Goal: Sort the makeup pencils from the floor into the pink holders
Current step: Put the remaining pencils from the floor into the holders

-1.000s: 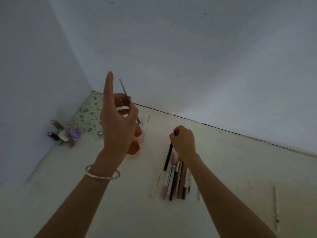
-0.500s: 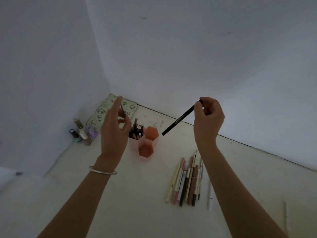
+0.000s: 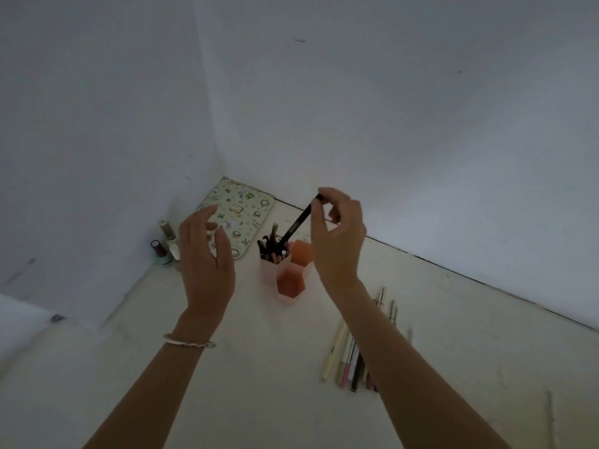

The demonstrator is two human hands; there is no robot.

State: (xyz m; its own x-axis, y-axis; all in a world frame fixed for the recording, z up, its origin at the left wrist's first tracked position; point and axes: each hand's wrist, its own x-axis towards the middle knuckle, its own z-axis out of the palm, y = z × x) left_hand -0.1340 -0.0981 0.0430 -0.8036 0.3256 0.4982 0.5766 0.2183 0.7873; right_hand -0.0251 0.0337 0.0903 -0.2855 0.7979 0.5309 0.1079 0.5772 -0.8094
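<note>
Pale floor (image 3: 259, 400) ran into a white-walled corner, with the cluster of pink hexagonal plastic holders (image 3: 288, 283) standing near it and loose makeup pencils (image 3: 351, 364) lying to the right; the right hand (image 3: 337, 234) pinched the top end of a slim black makeup pencil (image 3: 296, 223), its tip down in the crowded left cup; the left hand (image 3: 204, 254) hovered beside, fingers loose, empty. It looked light, stiff and smooth, so that fingertip pinch seemed enough; the two other cups looked roomier.

Head cam, wide-angle, looks fwd/down toward floor (image 3: 259, 367) corner.
</note>
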